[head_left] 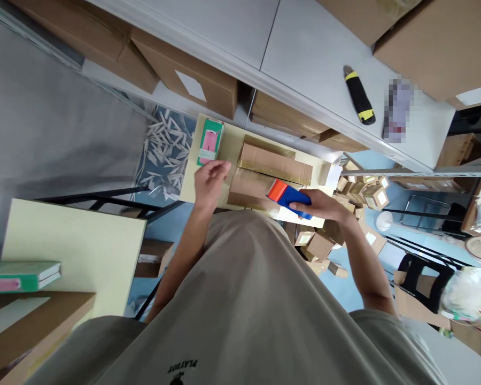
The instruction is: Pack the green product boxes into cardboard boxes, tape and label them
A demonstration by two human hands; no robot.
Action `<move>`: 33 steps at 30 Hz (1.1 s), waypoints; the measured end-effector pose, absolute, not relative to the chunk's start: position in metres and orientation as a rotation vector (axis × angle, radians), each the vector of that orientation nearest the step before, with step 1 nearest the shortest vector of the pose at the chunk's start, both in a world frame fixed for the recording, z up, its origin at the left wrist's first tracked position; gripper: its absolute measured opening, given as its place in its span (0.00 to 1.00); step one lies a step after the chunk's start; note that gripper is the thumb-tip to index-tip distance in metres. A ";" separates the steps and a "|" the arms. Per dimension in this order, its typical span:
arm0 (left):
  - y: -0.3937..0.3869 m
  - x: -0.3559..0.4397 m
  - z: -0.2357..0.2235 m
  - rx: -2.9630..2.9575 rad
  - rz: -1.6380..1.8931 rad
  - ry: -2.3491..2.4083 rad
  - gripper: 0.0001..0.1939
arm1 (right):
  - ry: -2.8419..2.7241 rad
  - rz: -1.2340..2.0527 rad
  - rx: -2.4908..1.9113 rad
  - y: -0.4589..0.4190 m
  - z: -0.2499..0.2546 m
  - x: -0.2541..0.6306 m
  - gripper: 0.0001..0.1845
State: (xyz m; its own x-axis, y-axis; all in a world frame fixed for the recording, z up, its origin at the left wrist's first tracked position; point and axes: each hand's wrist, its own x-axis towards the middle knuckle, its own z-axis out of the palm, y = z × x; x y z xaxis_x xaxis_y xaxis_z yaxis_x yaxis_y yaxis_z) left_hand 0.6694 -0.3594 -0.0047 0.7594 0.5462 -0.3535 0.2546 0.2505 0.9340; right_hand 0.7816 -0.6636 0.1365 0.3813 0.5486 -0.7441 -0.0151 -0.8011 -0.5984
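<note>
My right hand (323, 204) is wrapped around a blue hand tool with an orange-red end (289, 198), whose exact kind I cannot make out. The orange end lies over the right part of a brown cardboard box (250, 183) on the pale yellow table (190, 182). Between the box and a small green box with a pink picture (209, 141), my left hand (209, 184) hovers with fingertips drawn together. Whether anything thin is pinched there does not show. Shiny brown tape runs along the cardboard box's edges.
Above the table runs a white shelf (304, 48) bearing a black-and-yellow utility knife (359, 96). Cartons (188, 75) sit beneath it. White scraps (164, 144) lie left of the table, and several small cardboard boxes (320, 245) are piled on the floor at right.
</note>
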 end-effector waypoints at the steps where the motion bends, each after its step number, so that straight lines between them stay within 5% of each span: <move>1: -0.353 0.672 -0.010 1.309 0.247 0.752 0.20 | -0.418 1.486 -2.121 -0.665 0.141 0.793 0.32; 22: -0.370 0.687 -0.118 1.250 0.123 0.938 0.14 | -0.469 1.707 -2.152 -0.638 0.076 0.858 0.38; 28: -0.363 0.680 -0.116 1.598 0.174 0.831 0.36 | -0.462 1.729 -2.111 -0.640 0.074 0.855 0.36; 33: -0.374 0.709 -0.083 2.038 0.265 0.279 0.39 | -0.404 1.764 -1.995 -0.642 0.073 0.853 0.37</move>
State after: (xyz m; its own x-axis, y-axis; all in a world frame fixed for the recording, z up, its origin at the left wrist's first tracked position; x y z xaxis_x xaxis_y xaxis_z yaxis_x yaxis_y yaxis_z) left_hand 0.7092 -0.3735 -0.0828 0.9491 0.3076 0.0684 0.0839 -0.4558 0.8861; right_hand 0.8532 -0.6419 0.0729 0.1417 0.4948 -0.8574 -0.0723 -0.8586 -0.5075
